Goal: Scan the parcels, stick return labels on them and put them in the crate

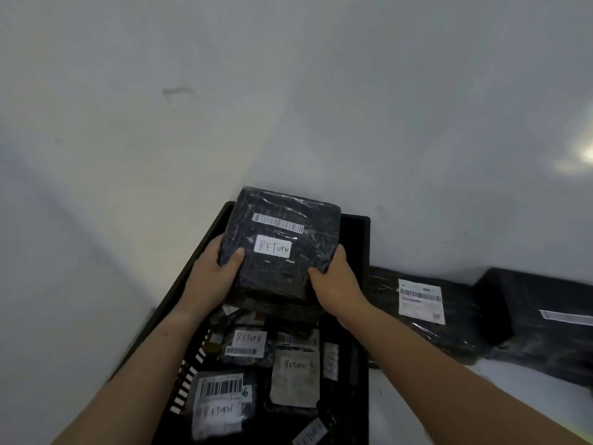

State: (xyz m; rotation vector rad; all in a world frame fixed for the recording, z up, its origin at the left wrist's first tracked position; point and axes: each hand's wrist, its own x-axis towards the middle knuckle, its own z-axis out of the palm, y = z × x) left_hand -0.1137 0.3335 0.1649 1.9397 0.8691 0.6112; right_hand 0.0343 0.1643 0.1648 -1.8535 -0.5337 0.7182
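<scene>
Over the far end of the black crate (pixel 354 220), a squarish parcel (pixel 308 252) is held between both hands, its face tilted toward the camera. It is wrapped in glossy, creased black plastic film with pale scuff lines across it. A long white barcode strip (pixel 278 223) runs slantwise across its upper half. Below that sits a white return label (pixel 273 248) with RETURN handwritten in dark capitals.

The left hand (pixel 213 277) grips the parcel's left edge, thumb (pixel 236 255) laid on the front and fingers curled behind, out of sight. The right hand (pixel 337 284) grips the lower right corner the same way, its thumb on the front face near the bottom edge.

Beneath the held parcel, smaller packets lie inside the crate. A dark packet (pixel 247 343) carries a RETURN label above a barcode. Just right of it, a pale grey packet (pixel 293 380) has RETURN written faintly. A nearer packet (pixel 221 403) shows a bold barcode over another RETURN label.

Right of the crate, on the pale surface (pixel 96 220), lies a flat black parcel (pixel 385 290) with a printed white shipping label (pixel 421 300), close against the crate's wall. A bulkier dark parcel (pixel 545 293) with a thin barcode strip lies further right.
</scene>
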